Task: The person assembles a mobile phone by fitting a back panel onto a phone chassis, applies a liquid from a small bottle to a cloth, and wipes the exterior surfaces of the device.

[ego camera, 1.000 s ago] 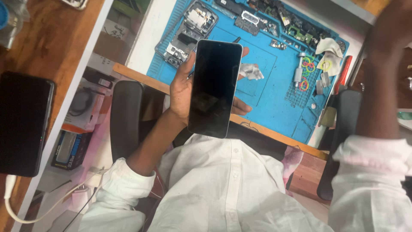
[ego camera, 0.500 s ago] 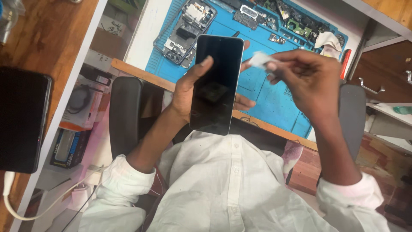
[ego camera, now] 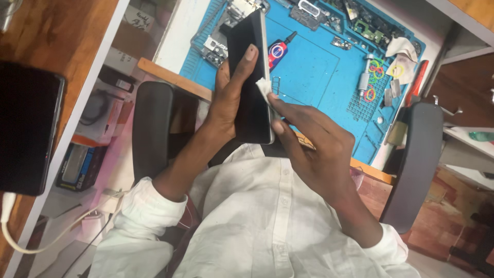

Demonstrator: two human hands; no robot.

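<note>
Closer now than half a second ago, the right hand (ego camera: 314, 149) has come in against the phone (ego camera: 250, 77), where before it hovered off to the side with its white scrap. Nearest the camera is the white shirt (ego camera: 257, 226), both sleeves rolled to the forearms. Just above it, the right hand pinches a small white wad (ego camera: 264, 87) between thumb and fingertips and presses it to the phone's right edge. The left hand (ego camera: 229, 98) wraps the dark phone from behind and from the left, fingers curled round it, one finger lying up the glass. The phone stands tilted, long side up, held in the air above the lap, in front of the tabletop's edge. Black chair armrests (ego camera: 411, 159) flank the person. Further off lies the blue work mat (ego camera: 319, 67) on the tabletop, strewn with small parts, a red-and-blue bottle (ego camera: 278, 50) just beside the phone, coloured rubber bands (ego camera: 370, 93) and a crumpled tissue (ego camera: 401, 49). Far left, another dark phone (ego camera: 25, 134) rests on a wooden shelf (ego camera: 56, 31).
</note>
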